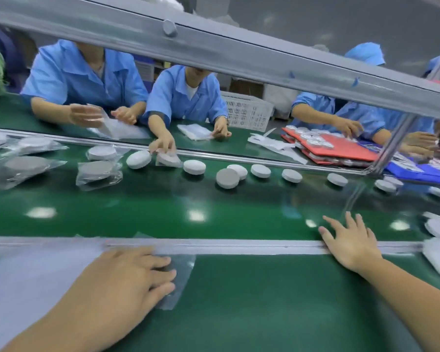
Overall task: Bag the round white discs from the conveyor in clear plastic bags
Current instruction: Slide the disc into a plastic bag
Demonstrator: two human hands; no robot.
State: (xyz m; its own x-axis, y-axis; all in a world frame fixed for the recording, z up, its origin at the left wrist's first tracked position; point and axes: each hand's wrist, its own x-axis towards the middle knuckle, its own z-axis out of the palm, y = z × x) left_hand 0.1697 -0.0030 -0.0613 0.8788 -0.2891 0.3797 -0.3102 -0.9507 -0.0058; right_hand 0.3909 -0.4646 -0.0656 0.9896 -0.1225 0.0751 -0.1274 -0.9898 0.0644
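Fingers (163, 274) of left hand (117, 283) press clear bag (184, 262); right hand (351, 241) splayed.

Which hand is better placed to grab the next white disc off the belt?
The right hand: it is open and reaches over the belt, nearer the discs. The left hand rests on a bag.

The left hand (127, 278) presses flat on a clear plastic bag (182, 280) on the near green ledge (264, 301). A dark shape (172, 262) under it may be a disc. The right hand (351, 240) lies, fingers straight, across the grey metal rail (239, 246) onto the green conveyor belt (163, 207), where round white discs (261, 170) sit in a row.
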